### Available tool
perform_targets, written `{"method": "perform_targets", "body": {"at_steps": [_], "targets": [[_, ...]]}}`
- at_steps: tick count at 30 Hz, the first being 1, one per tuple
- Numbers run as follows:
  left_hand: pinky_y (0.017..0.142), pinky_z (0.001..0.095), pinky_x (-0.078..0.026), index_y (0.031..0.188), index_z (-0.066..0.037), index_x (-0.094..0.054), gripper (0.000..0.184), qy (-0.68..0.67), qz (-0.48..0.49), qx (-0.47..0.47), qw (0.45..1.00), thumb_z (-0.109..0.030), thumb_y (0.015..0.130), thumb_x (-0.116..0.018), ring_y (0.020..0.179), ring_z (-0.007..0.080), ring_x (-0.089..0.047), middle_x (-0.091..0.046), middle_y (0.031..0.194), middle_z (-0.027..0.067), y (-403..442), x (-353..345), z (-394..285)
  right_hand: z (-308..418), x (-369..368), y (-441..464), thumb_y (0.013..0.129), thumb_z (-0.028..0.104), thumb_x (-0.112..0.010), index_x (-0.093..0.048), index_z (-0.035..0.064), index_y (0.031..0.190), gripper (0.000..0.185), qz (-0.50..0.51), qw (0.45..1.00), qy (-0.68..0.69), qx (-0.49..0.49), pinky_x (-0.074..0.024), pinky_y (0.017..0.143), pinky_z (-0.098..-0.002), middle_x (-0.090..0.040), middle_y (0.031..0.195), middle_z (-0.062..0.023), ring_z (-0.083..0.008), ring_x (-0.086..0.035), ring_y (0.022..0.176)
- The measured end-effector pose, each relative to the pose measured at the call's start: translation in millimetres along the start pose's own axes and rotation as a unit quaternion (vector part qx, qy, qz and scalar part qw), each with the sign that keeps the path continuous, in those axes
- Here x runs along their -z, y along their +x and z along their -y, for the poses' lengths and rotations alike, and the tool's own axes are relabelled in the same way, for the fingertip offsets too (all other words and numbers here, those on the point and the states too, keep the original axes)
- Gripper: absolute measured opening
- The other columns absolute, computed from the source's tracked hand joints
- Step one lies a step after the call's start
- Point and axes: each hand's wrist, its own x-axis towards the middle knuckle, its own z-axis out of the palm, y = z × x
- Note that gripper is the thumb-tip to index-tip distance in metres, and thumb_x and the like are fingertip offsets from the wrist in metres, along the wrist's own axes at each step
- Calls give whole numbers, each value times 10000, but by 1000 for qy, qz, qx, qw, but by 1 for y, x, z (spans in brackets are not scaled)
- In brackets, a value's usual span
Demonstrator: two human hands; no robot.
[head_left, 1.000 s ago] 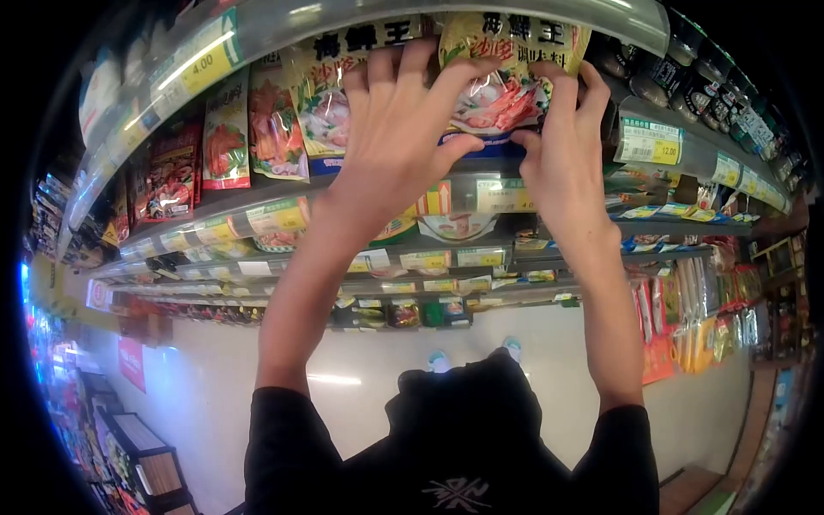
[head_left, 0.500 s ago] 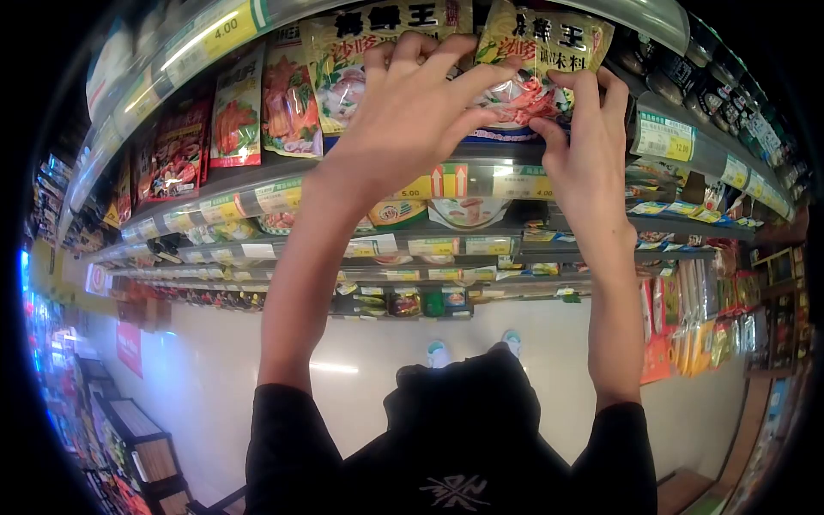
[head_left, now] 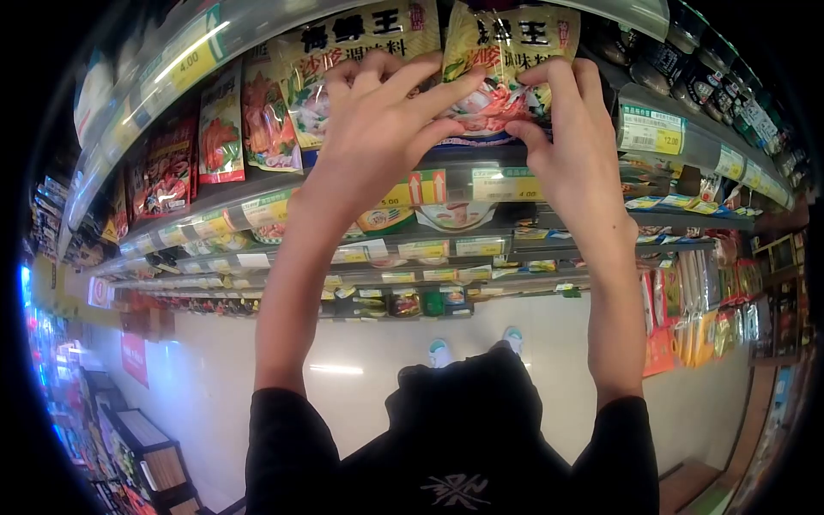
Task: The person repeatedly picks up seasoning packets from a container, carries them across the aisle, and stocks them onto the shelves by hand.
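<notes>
Two yellow seasoning packets with seafood pictures stand side by side on an upper shelf. My left hand (head_left: 374, 116) lies across the front of the left seasoning packet (head_left: 369, 34), its fingers spread and partly bent. Its index fingertip and thumb reach the left side of the right seasoning packet (head_left: 491, 101). My right hand (head_left: 573, 129) is closed on that packet's right side, thumb low and index finger higher up. The packet's lower edge is close to the shelf's front lip. Whether it touches the shelf is unclear.
Smaller red and green packets (head_left: 221, 129) stand to the left. Dark-lidded jars (head_left: 661, 64) line the shelf at right, behind a price strip (head_left: 652, 129). More stocked shelves lie below, above a pale floor (head_left: 360, 352). Bright hanging packets (head_left: 687, 326) are at the right.
The view has shifted, so shelf and packets appear farther left. The right packet and my right hand have moved slightly left toward the left packet. Both hands keep nearly the same pose.
</notes>
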Motion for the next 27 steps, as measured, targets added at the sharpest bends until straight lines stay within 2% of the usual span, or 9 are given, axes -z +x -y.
{"method": "perform_targets", "body": {"at_steps": [5, 12, 15, 18, 19, 22, 27], "targets": [[853, 363, -300, 1243, -266, -601, 526, -16, -9, 3, 1000, -266, 731, -723, 983, 230, -472, -558, 1067, 22, -8, 2, 0, 5, -1, -2, 667, -140, -632, -479, 38, 1036, 437, -3, 998, -45, 36, -474, 744, -444, -455, 1022, -176, -378, -531, 930], [846, 359, -305, 1218, -249, -620, 521, -4, -18, 8, 1000, -260, 711, -742, 959, 226, -482, -556, 1011, 35, 4, 6, -12, -10, -3, -4, 647, -171, -588, -463, 2, 1023, 433, -5, 1000, 1, 19, -471, 748, -445, -442, 1016, -196, -385, -511, 934], [816, 346, -322, 1187, -222, -641, 502, -12, -38, 35, 999, -240, 699, -757, 899, 213, -500, -552, 961, 31, 4, 7, -17, -5, -8, -2, 620, -178, -579, -456, -13, 1009, 440, -11, 1000, -21, 14, -475, 753, -438, -446, 1014, -210, -396, -509, 933], [774, 327, -337, 1160, -191, -657, 490, -26, -71, 56, 996, -208, 683, -769, 825, 201, -512, -539, 880, 39, -3, 2, -17, 0, -12, 1, 605, -171, -579, -452, -24, 1000, 441, -9, 999, 15, 38, -478, 758, -437, -450, 1016, -221, -399, -507, 926], [727, 309, -355, 1152, -167, -660, 489, -13, -51, 75, 996, -180, 676, -772, 756, 199, -512, -515, 800, 53, -3, 7, -21, 0, -8, 2, 609, -155, -590, -451, -28, 991, 426, 2, 999, 11, 43, -481, 768, -439, -452, 1023, -224, -397, -507, 943], [693, 317, -386, 1155, -149, -657, 489, -25, -33, 70, 997, -165, 679, -766, 727, 213, -511, -509, 766, 66, 1, 7, -25, -12, -3, -4, 625, -150, -596, -445, -38, 988, 409, 27, 998, 43, 29, -484, 771, -448, -457, 1020, -223, -398, -516, 950], [654, 341, -421, 1150, -131, -657, 478, -61, -72, 39, 995, -126, 683, -759, 696, 247, -506, -519, 752, 71, 1, -3, -21, -13, -3, -3, 669, -186, -606, -452, 15, 1034, 445, 16, 999, 29, 9, -509, 723, -419, -495, 1042, -163, -391, -563, 912]]}}
